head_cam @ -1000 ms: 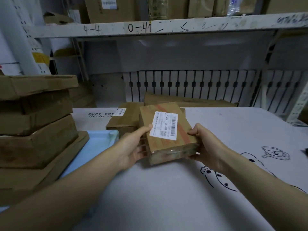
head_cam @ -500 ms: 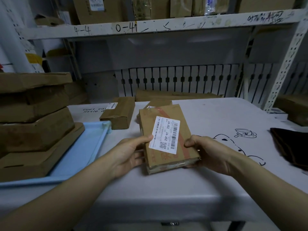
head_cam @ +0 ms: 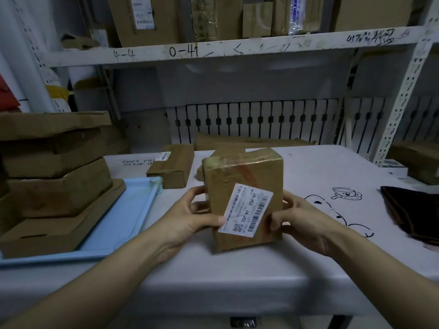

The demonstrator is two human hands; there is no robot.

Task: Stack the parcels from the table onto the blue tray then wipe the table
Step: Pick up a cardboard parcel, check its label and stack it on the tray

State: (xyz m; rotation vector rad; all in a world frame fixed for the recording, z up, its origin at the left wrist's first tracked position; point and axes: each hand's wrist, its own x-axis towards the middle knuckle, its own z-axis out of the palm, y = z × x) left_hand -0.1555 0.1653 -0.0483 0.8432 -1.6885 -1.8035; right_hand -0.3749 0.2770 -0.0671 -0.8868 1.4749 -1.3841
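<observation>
I hold a brown cardboard parcel (head_cam: 244,186) with a white barcode label, tilted up nearly on end above the table (head_cam: 308,176). My left hand (head_cam: 190,222) grips its left side with the thumb on the label. My right hand (head_cam: 299,222) grips its right side. The blue tray (head_cam: 128,214) lies at the left and carries a stack of several flat brown parcels (head_cam: 52,184). Another small labelled parcel (head_cam: 173,165) lies on the table beyond the tray's corner. A third parcel (head_cam: 228,153) is mostly hidden behind the held one.
A dark cloth (head_cam: 413,212) lies at the table's right edge. A long flat box (head_cam: 251,143) rests behind the table against the slotted back panel. A white metal shelf (head_cam: 237,48) loaded with boxes runs overhead, with its upright post (head_cam: 403,100) at the right.
The parcel in both hands has been lifted and tipped from lying nearly flat to standing almost upright. The view has pulled back, showing more of the table's front edge.
</observation>
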